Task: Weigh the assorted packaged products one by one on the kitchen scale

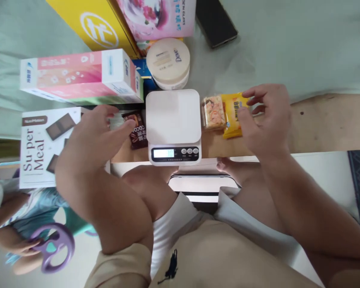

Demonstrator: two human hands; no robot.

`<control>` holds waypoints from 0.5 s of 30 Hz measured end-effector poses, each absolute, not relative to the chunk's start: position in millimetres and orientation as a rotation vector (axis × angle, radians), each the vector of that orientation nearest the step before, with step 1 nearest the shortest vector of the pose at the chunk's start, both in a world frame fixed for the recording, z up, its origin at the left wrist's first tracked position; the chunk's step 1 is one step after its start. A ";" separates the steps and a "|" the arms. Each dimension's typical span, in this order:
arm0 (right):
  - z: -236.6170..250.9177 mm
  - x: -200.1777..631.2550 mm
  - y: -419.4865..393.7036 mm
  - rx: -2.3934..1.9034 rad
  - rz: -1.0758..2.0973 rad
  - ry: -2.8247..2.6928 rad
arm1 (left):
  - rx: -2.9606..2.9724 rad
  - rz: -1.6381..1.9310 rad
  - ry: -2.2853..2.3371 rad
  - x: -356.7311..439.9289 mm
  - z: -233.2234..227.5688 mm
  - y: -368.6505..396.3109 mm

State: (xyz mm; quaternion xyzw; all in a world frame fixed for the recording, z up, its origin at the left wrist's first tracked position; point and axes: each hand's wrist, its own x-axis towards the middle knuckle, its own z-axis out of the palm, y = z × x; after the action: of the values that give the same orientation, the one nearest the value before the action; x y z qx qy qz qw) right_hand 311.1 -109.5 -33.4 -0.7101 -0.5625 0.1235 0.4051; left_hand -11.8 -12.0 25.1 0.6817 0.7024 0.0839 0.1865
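A white digital kitchen scale (pixel 173 118) stands at the middle of the wooden edge, its plate bare and its display lit. To its left lies a dark brown snack packet (pixel 139 136); the thumb of my left hand (pixel 90 140) reaches its upper part, fingers apart. Right of the scale is a clear-wrapped crisp snack (pixel 213 113), next to a yellow snack packet (pixel 232 120). My right hand (pixel 267 116) is at the yellow packet's right end, thumb over it and fingers spread. Its other fingertips are partly hidden.
Behind the scale stand a round Dove tub (pixel 168 60), a pink-and-white box (pixel 75 76), a yellow box (pixel 99 30) and a pink box (pixel 162 18). A phone (pixel 216 24) lies farther back. A Su-per Meal box (pixel 37 144) is left; below it, another person holds a purple toy wheel (pixel 69 244).
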 end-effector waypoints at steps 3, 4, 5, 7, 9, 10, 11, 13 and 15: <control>-32.7 302.0 -110.2 -1.785 0.251 -1.423 | 1.844 0.099 1.995 -13.2 8.9 -5.0; -32.7 299.7 -110.2 -1.781 0.238 -1.421 | 1.847 0.121 1.970 -11.3 4.2 -2.3; -32.7 297.8 -110.1 -1.773 0.231 -1.417 | 1.848 0.147 1.961 -9.0 0.2 0.3; -33.2 295.3 -109.8 -1.743 0.234 -1.412 | 1.849 0.172 1.978 -4.8 -4.8 4.8; -34.1 294.3 -109.5 -1.715 0.232 -1.411 | 1.852 0.190 1.989 -2.9 -6.8 7.7; -34.7 294.2 -109.3 -1.710 0.223 -1.412 | 1.855 0.199 1.987 -3.0 -7.4 8.3; -35.2 294.3 -109.2 -1.711 0.211 -1.416 | 1.860 0.209 1.977 -4.0 -8.2 8.3; -36.3 295.1 -109.0 -1.718 0.185 -1.424 | 1.875 0.232 1.941 -8.2 -11.1 7.1; -37.1 296.4 -109.2 -1.718 0.182 -1.435 | 1.896 0.282 1.890 -14.6 -15.2 5.4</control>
State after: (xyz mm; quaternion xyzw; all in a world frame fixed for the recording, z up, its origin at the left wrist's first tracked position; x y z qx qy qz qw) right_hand 296.4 -109.2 -37.1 -0.6894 -0.5759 0.0732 0.4333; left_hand -14.6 5.4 -15.2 0.6867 0.6843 0.1020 0.2229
